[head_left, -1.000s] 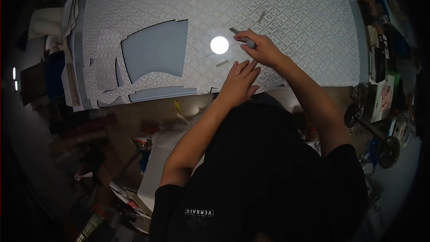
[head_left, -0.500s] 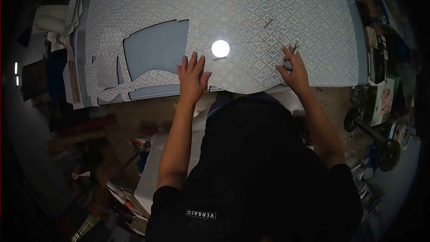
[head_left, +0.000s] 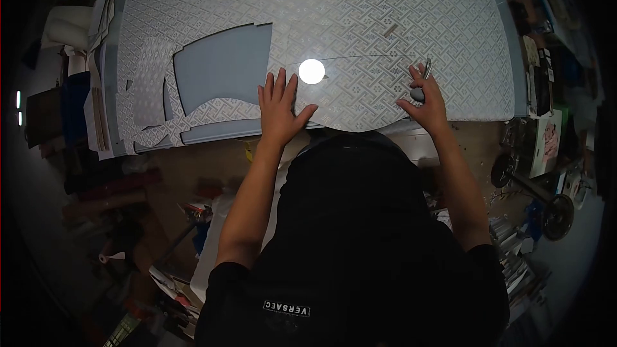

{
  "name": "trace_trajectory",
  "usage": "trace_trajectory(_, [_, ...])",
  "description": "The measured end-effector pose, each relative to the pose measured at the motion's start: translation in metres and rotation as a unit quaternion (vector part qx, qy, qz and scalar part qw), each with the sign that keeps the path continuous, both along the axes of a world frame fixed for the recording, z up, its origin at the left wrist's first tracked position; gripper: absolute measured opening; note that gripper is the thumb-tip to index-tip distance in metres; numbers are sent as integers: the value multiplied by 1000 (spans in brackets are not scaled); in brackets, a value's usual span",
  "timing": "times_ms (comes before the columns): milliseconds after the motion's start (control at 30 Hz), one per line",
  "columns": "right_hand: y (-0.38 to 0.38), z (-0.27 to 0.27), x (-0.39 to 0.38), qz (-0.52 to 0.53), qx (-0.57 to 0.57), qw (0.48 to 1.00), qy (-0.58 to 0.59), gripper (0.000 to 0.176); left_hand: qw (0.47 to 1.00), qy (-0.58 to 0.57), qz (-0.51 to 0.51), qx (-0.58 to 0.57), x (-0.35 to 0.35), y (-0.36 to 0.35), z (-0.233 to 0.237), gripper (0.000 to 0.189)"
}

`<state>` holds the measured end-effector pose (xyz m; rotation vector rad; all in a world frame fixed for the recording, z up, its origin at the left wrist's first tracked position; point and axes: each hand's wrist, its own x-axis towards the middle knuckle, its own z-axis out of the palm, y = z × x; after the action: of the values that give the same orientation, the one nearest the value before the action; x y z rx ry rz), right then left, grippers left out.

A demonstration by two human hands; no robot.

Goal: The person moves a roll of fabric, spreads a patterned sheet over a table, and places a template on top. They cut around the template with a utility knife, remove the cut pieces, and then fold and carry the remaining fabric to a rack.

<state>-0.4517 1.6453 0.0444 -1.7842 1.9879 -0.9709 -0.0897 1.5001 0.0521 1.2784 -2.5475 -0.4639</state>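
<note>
Patterned light-grey fabric (head_left: 360,13) covers most of the table. My left hand (head_left: 279,112) lies flat on it, fingers spread, just right of a cut-out opening that shows the blue-grey tabletop (head_left: 225,64). On the right, my right hand (head_left: 427,103) rests on the fabric with a metal tool with a rounded grey end (head_left: 418,94) held between its fingers and palm. A thin curved line runs across the fabric between the hands. Above it lies a small flat strip (head_left: 391,30). A bright round light spot sits near my left fingertips.
Stacked sheets (head_left: 103,13) stand along the table's left edge. Boxes and papers (head_left: 536,83) line the right side. A dark metal stand with round ends (head_left: 557,217) is at the lower right. Assorted scraps and rolls lie on the floor at left.
My left hand has shifted slightly right, its thumb spread farther out. My right hand, with the tool, appears slightly farther right. The whole view has shifted a little.
</note>
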Motion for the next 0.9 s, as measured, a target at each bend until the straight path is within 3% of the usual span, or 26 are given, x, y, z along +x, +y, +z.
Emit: trace_trajectory(900, [2, 3, 3, -3, 10, 1000, -27, 48, 1000, -7, 4, -8, 0, -1, 0, 82])
